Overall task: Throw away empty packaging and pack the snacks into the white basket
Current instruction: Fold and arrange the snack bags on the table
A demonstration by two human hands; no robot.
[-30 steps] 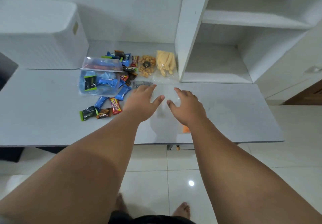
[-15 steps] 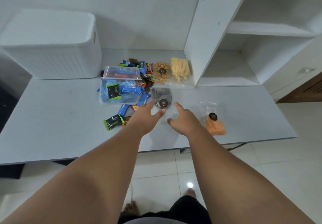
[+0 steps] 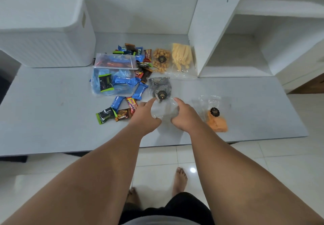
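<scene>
Snacks lie scattered on the smooth grey bench (image 3: 52, 116): crinkly foil bars, a clear zip pouch (image 3: 114, 74) of blue wrappers, and glossy bags of golden puffs (image 3: 161, 60) and pale yellow sticks (image 3: 181, 58). Both hands press the clear lower end of a bag of dark spiral biscuits (image 3: 160, 89); left hand (image 3: 145, 118) and right hand (image 3: 184, 118) seem to pinch the film, fingers curled. The ribbed white basket (image 3: 47, 32) stands at the back left.

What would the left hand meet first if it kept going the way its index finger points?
Most likely the bag of dark swirl cookies: the left hand points up-right at its near end, fingertip about at its edge. Contact is unclear.
</scene>
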